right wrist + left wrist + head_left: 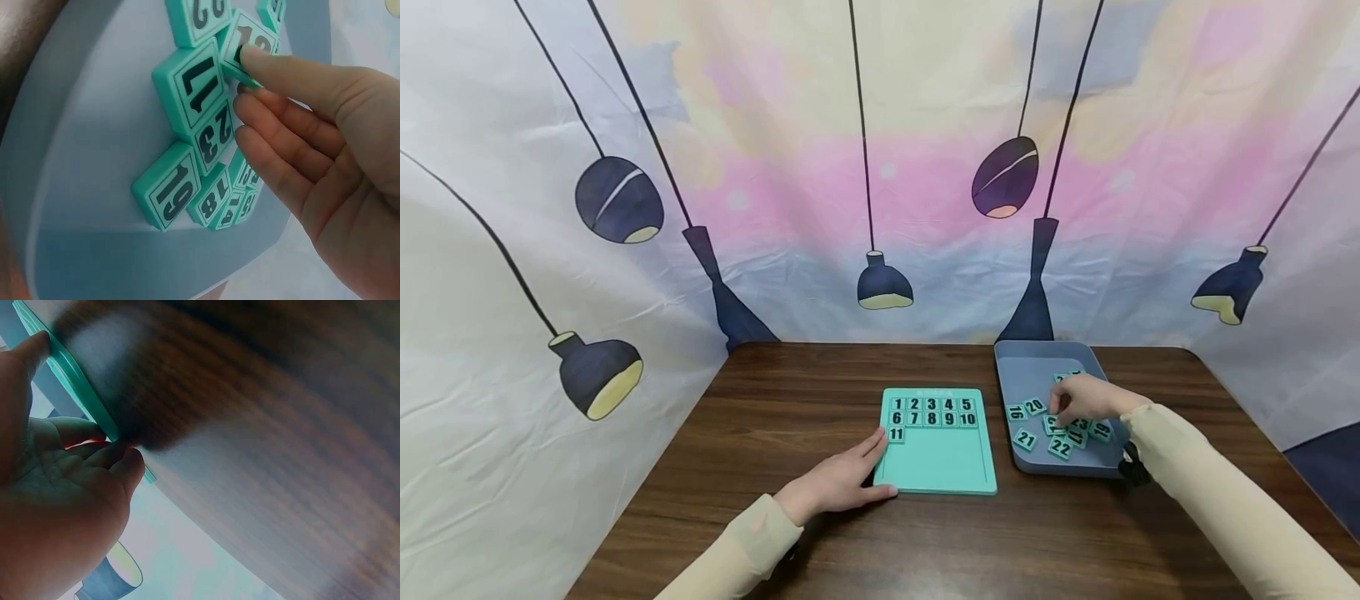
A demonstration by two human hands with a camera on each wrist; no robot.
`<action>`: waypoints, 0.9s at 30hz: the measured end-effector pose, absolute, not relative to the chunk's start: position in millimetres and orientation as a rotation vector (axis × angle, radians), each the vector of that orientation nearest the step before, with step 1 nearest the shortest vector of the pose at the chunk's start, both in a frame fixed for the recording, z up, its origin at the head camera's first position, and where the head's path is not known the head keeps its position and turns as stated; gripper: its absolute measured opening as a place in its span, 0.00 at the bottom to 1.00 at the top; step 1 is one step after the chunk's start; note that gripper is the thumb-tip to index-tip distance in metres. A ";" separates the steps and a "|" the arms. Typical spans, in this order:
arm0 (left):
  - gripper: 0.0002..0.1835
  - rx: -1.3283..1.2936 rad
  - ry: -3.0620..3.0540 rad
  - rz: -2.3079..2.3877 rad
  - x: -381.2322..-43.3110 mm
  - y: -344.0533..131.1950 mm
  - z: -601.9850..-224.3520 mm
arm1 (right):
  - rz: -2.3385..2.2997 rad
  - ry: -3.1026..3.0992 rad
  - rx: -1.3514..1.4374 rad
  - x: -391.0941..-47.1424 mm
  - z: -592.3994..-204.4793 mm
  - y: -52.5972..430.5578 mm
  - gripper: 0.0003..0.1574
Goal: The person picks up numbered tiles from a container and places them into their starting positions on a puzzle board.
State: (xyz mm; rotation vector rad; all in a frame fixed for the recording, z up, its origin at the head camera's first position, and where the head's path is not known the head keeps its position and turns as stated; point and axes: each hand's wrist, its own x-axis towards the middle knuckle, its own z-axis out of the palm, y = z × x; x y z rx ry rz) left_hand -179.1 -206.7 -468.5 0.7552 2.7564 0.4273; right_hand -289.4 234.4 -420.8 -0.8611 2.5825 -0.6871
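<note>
A: L hand [841, 482]?
B: Unclenched, touching board [936, 462] edge, abt 9 o'clock.
A: R hand [1088, 395]?
B: Pinching tile [242, 30] in tray [1037, 357], abt 3 o'clock of board; no. part-hidden.
A: Other tiles [1060, 448]?
B: Nos. 1–11 on board, others loose in tray.

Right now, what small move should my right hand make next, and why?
Probably have the right hand shift its thumb aside to read the tile beneath: the thumb covers part of the number, and the run on the green board ends at tile 11, with bare space beside it, so 12 seems wanted next.
</note>
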 end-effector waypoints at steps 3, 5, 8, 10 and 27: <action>0.49 0.759 2.752 0.429 -179.2 -206.7 -468.2 | -0.752 2.587 -0.824 -291.5 -419.3 239.7 0.03; 0.49 0.762 2.749 0.430 -178.9 -206.6 -468.3 | -0.792 2.603 -0.790 -292.8 -418.4 242.7 0.01; 0.49 0.773 2.747 0.431 -178.5 -206.7 -468.3 | -0.862 2.628 -0.704 -294.5 -415.2 246.2 0.04; 0.49 0.780 2.748 0.428 -178.7 -206.9 -468.1 | -0.915 2.649 -0.644 -294.9 -411.6 246.8 0.07; 0.49 0.778 2.758 0.424 -179.4 -206.6 -466.9 | -1.394 2.461 -0.376 -272.1 -396.4 199.7 0.24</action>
